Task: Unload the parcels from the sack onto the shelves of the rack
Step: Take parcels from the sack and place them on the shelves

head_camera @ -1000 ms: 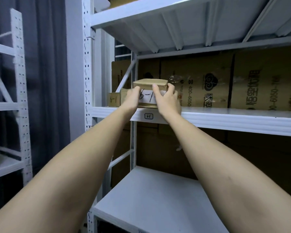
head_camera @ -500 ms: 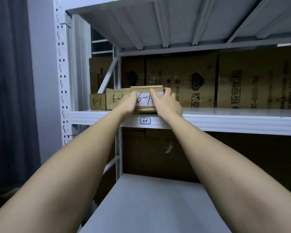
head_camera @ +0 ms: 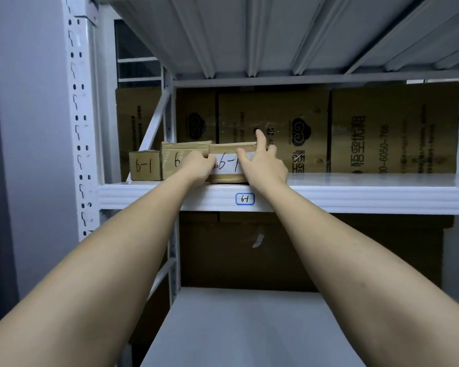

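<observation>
Parcel now sitting on shelf beside two others; left hand pinching it, right hand easing off, fingers straightening.

Both hands are resting against a brown parcel marked 6-1 that is sitting on the white rack shelf: the left hand is curling at its left end, the right hand is lying on its right end with the index finger lifting. Two more parcels are standing just left, flattened cartons behind
</observation>
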A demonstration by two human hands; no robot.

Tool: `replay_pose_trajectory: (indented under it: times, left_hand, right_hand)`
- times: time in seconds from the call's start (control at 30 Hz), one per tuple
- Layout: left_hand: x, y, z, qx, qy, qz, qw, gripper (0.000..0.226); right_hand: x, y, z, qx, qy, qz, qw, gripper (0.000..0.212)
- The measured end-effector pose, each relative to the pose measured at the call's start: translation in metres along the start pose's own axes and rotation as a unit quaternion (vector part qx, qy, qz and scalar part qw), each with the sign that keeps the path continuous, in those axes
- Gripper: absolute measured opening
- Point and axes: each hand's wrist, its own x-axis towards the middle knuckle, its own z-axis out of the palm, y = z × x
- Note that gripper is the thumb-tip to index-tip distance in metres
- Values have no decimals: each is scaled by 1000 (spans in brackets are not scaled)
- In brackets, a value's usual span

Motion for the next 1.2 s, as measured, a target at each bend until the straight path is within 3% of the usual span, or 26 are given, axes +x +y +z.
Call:
replay_pose_trajectory:
  times: [0.27, 0.4, 0.53, 0.7, 1.0, 1.2]
  left_hand:
    - [28, -18, 1, 8, 10, 18, 1000, 7]
    - [27, -15, 3, 72, 39, 42, 996, 16]
    - [26, -18, 6, 150, 79, 46, 985, 6]
    - [29, -22, 11, 232, 72, 61, 968, 11]
    - [29, -24, 10, 241, 47, 58, 968, 15]
    - [27, -23, 10, 231, 31, 65, 970, 20]
  right_hand:
    - [15, -6, 10, -45, 7, -8, 999, 45]
    - [22, -6, 14, -68, -4, -11, 998, 40]
    - [29, -7, 18, -90, -17, -14, 996, 40]
    - [37, -5, 23, -115, -28, -13, 993, 42]
    - [45, -1, 33, -159, -29, -11, 987, 65]
    - [46, 0, 34, -170, -5, -6, 985, 51]
